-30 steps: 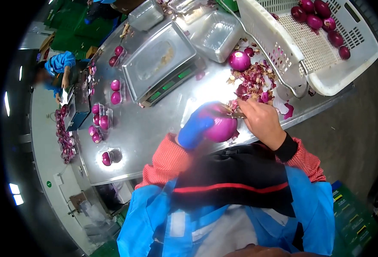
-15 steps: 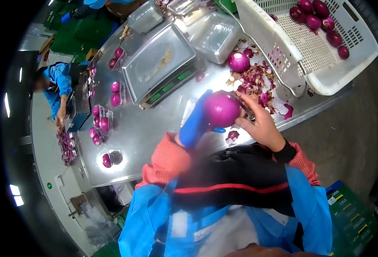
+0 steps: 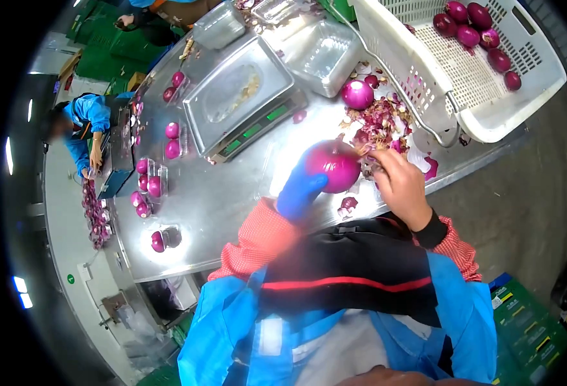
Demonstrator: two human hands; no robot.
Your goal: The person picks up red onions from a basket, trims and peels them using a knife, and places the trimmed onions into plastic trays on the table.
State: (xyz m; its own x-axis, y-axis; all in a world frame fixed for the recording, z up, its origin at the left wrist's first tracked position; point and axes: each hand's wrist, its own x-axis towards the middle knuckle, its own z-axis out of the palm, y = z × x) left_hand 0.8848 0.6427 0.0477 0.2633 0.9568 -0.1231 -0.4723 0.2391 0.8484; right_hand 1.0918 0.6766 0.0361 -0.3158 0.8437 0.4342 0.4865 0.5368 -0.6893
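Observation:
My left hand (image 3: 301,193), in a blue glove, is wrapped round a large, shiny red onion (image 3: 336,168) above the steel table. My bare right hand (image 3: 399,186) is closed at the onion's right side, with thumb and forefinger pinched by its dry, brownish end. What lies between those fingertips is too small to make out, and the inside of the curled hand is hidden. Beyond the hands, another peeled onion (image 3: 358,94) sits beside a heap of onion skins (image 3: 386,122). A small onion piece (image 3: 347,206) lies just below the held onion.
A white perforated crate (image 3: 418,61) with several red onions stands at the upper right. Left of it are a scale (image 3: 238,96) and clear plastic tubs (image 3: 325,58). Packed onions (image 3: 153,185) line the table's left side. A co-worker (image 3: 90,122) stands at the far left.
My right hand has turned and its fingers have curled in at the onion's end. The small dark-bladed knife seen there earlier no longer shows. The onion has tilted slightly in my left hand.

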